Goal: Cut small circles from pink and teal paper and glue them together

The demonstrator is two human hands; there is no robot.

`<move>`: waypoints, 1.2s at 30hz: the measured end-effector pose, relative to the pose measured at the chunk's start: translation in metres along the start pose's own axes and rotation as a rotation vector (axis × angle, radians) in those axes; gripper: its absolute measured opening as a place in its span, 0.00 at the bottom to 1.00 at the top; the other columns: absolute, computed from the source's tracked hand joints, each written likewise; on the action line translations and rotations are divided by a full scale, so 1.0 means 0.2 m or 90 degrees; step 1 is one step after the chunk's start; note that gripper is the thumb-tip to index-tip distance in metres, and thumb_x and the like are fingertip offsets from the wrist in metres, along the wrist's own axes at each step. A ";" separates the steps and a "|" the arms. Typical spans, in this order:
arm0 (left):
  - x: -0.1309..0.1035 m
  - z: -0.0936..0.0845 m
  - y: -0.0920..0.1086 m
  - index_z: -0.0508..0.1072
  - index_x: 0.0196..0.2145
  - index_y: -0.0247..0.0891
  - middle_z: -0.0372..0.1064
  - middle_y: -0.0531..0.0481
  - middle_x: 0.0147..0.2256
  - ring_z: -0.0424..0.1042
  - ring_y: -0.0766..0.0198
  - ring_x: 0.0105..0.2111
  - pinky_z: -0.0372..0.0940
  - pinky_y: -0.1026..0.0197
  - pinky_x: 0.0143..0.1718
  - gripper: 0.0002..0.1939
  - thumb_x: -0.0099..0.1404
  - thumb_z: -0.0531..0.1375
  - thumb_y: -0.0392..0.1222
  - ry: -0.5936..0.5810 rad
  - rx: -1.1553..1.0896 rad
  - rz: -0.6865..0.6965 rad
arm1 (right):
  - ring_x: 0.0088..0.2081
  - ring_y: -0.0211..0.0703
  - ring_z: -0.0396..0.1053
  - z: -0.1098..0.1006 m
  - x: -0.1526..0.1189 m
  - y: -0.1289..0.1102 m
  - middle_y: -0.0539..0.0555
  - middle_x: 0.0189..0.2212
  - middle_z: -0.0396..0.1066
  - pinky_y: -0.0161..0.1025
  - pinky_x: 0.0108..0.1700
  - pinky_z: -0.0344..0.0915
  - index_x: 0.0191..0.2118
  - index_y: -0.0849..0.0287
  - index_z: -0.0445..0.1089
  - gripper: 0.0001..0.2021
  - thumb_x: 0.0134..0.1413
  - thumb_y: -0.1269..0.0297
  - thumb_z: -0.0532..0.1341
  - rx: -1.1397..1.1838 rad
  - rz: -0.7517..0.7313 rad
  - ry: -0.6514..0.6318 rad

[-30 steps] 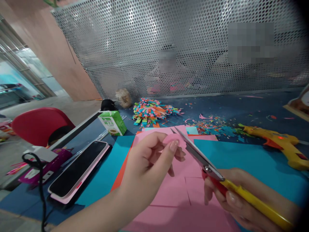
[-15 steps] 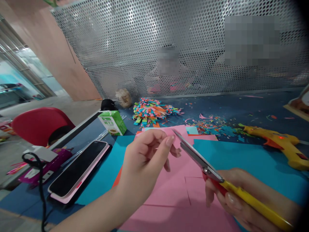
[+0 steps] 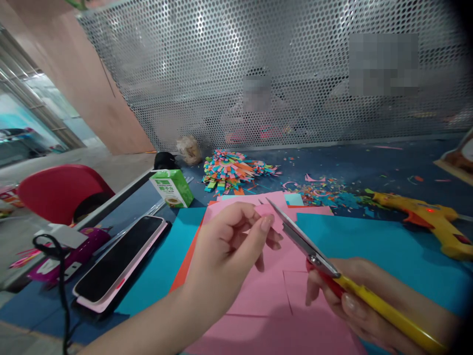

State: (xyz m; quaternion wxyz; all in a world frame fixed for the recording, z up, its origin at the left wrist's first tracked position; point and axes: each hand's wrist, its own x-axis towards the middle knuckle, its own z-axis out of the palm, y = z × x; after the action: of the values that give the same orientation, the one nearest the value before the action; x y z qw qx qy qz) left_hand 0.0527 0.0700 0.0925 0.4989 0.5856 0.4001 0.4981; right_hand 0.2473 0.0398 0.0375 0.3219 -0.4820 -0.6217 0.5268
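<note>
Between the thumb and fingers of my left hand (image 3: 232, 246) is a small pink paper piece (image 3: 269, 215). My right hand (image 3: 358, 296) grips the scissors (image 3: 314, 259) by their yellow and red handles. Their blades are slightly apart and point up and left, with the tips close beside the small piece. Beneath both hands lie pink paper sheets (image 3: 258, 296), stacked over orange and blue sheets.
A phone (image 3: 121, 256) and a green carton (image 3: 172, 188) are on the left. Behind the sheets sit a pile of colourful strips (image 3: 231, 170) and scattered scraps (image 3: 328, 190). A yellow glue gun (image 3: 424, 217) lies right. Perforated metal screen (image 3: 185, 74) stands behind.
My left hand has shifted slightly right and down, and the small pink piece now shows more clearly in its fingers. The scissors have opened a little at the tips.
</note>
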 end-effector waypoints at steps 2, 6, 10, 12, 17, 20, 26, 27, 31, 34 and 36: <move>0.00 0.01 0.00 0.70 0.27 0.36 0.71 0.54 0.24 0.68 0.73 0.20 0.66 0.73 0.18 0.09 0.65 0.60 0.40 -0.013 -0.030 -0.029 | 0.19 0.43 0.61 0.01 0.00 0.02 0.52 0.17 0.63 0.37 0.19 0.60 0.20 0.51 0.69 0.31 0.41 0.26 0.50 -0.014 -0.017 0.010; -0.01 0.01 0.01 0.71 0.27 0.35 0.72 0.53 0.24 0.69 0.72 0.21 0.66 0.73 0.18 0.10 0.65 0.59 0.40 -0.048 -0.066 -0.081 | 0.17 0.41 0.60 0.03 0.01 0.05 0.52 0.15 0.61 0.36 0.17 0.59 0.19 0.51 0.69 0.35 0.36 0.22 0.46 -0.018 -0.008 0.034; -0.01 0.02 0.01 0.71 0.27 0.36 0.72 0.52 0.25 0.70 0.71 0.22 0.66 0.73 0.18 0.09 0.65 0.59 0.40 -0.048 -0.068 -0.078 | 0.18 0.40 0.57 0.03 0.00 0.03 0.51 0.16 0.59 0.35 0.18 0.56 0.20 0.53 0.67 0.35 0.41 0.24 0.47 -0.017 -0.025 0.020; -0.01 0.02 0.00 0.71 0.28 0.36 0.73 0.52 0.25 0.70 0.71 0.22 0.66 0.73 0.18 0.09 0.66 0.59 0.40 -0.044 -0.065 -0.077 | 0.18 0.39 0.55 0.03 0.00 0.01 0.51 0.16 0.59 0.35 0.18 0.54 0.19 0.53 0.65 0.33 0.43 0.25 0.48 -0.016 -0.037 0.020; -0.01 0.02 0.01 0.72 0.27 0.36 0.72 0.52 0.24 0.69 0.71 0.21 0.66 0.72 0.18 0.10 0.65 0.60 0.41 -0.035 -0.057 -0.072 | 0.18 0.39 0.51 0.03 -0.01 -0.01 0.49 0.16 0.54 0.35 0.18 0.52 0.18 0.53 0.64 0.32 0.39 0.24 0.51 0.043 -0.008 0.020; -0.01 0.01 0.01 0.72 0.27 0.35 0.72 0.52 0.24 0.69 0.71 0.21 0.66 0.72 0.18 0.09 0.64 0.60 0.41 -0.023 -0.048 -0.063 | 0.19 0.37 0.51 0.00 -0.02 -0.02 0.48 0.17 0.56 0.33 0.18 0.54 0.22 0.53 0.68 0.30 0.43 0.28 0.54 0.048 -0.003 0.004; -0.01 0.01 0.02 0.72 0.28 0.36 0.74 0.52 0.25 0.70 0.70 0.20 0.66 0.71 0.18 0.08 0.64 0.61 0.40 -0.006 -0.045 -0.037 | 0.20 0.37 0.54 -0.02 -0.03 -0.05 0.49 0.18 0.58 0.32 0.17 0.54 0.20 0.55 0.70 0.28 0.43 0.31 0.58 0.076 0.001 -0.017; 0.00 0.01 0.02 0.72 0.27 0.36 0.74 0.51 0.25 0.70 0.70 0.21 0.66 0.71 0.18 0.08 0.64 0.61 0.39 -0.002 -0.045 -0.032 | 0.20 0.37 0.54 -0.03 -0.03 -0.05 0.49 0.18 0.58 0.32 0.17 0.54 0.21 0.54 0.71 0.27 0.44 0.32 0.58 0.080 0.003 -0.019; 0.00 0.00 0.02 0.71 0.26 0.36 0.74 0.52 0.25 0.70 0.70 0.21 0.66 0.71 0.17 0.09 0.63 0.61 0.39 0.015 -0.052 -0.021 | 0.20 0.37 0.54 -0.03 -0.06 -0.02 0.50 0.21 0.61 0.31 0.16 0.50 0.26 0.55 0.72 0.27 0.46 0.33 0.58 0.091 0.028 -0.017; 0.00 0.00 0.02 0.71 0.26 0.36 0.74 0.52 0.25 0.71 0.69 0.22 0.66 0.71 0.17 0.09 0.63 0.61 0.39 0.022 -0.042 -0.011 | 0.20 0.35 0.53 -0.04 -0.08 0.03 0.51 0.24 0.64 0.31 0.16 0.48 0.33 0.54 0.73 0.25 0.49 0.35 0.59 0.100 0.057 0.000; 0.00 0.00 0.02 0.71 0.26 0.36 0.73 0.52 0.26 0.72 0.68 0.24 0.67 0.71 0.18 0.08 0.63 0.61 0.39 0.028 -0.028 0.004 | 0.19 0.34 0.52 -0.04 -0.09 0.04 0.52 0.27 0.66 0.31 0.16 0.48 0.37 0.54 0.73 0.25 0.49 0.35 0.58 0.101 0.064 0.005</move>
State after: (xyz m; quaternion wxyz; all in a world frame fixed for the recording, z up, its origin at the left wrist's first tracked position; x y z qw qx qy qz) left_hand 0.0520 0.0695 0.0964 0.5009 0.5648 0.3980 0.5213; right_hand 0.2629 0.0252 0.0343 0.3348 -0.4875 -0.5519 0.5879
